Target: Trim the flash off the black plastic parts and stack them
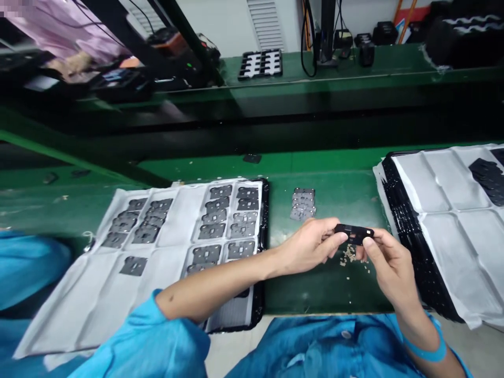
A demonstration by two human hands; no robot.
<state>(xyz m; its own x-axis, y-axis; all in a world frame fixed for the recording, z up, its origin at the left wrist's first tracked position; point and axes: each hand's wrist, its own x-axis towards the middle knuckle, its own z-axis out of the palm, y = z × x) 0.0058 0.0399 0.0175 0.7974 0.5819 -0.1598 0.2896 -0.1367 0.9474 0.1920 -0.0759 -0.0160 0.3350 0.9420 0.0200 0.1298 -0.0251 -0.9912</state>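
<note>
Between my two hands, above the green bench, is a flat black plastic plate with cutouts and a small light square at its right end. My left hand pinches its left end between thumb and fingers. The right end is gripped by my right hand, thumb on the near edge. Below the plate lies a loose scatter of tiny tan pieces, partly hidden by my hands. A short overlapping row of similar dark plates lies on the bench just beyond my left hand.
To the left, a lined compartment tray holds many dark plates in rows. A stack of black trays with white liner stands at right, with dark plates on top. Behind are a shelf with a small slotted tray and a person in pink sleeves.
</note>
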